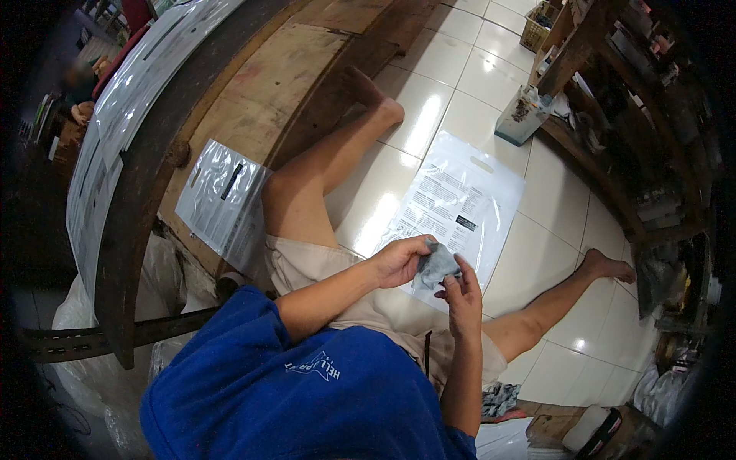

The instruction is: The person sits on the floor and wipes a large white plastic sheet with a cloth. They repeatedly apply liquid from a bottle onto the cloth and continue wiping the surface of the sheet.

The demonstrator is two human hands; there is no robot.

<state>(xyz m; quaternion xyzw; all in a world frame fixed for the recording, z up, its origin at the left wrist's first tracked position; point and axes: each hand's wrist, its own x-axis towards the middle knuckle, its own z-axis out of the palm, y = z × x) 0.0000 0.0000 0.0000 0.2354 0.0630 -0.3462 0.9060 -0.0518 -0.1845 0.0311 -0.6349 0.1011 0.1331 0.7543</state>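
Observation:
Between my two hands is a crumpled grey cloth [435,266], raised over my lap. My left hand [400,263] pinches its upper left side between thumb and fingers. On the other side, my right hand [463,295] has its thumb and fingers closed on the cloth's right edge. Beyond and beneath the hands, a large white printed plastic bag [460,188] with a cut-out handle lies flat on the tiled floor between my legs; its near end is partly hidden by the hands and cloth.
Left of me, a similar printed bag [222,195] rests on a wooden bench [253,96], and a stack of plastic sheets [126,130] lies on a higher ledge. A clear container [521,116] stands by wooden shelving [598,165] at right. Crumpled cloth [500,399] lies near my right hip.

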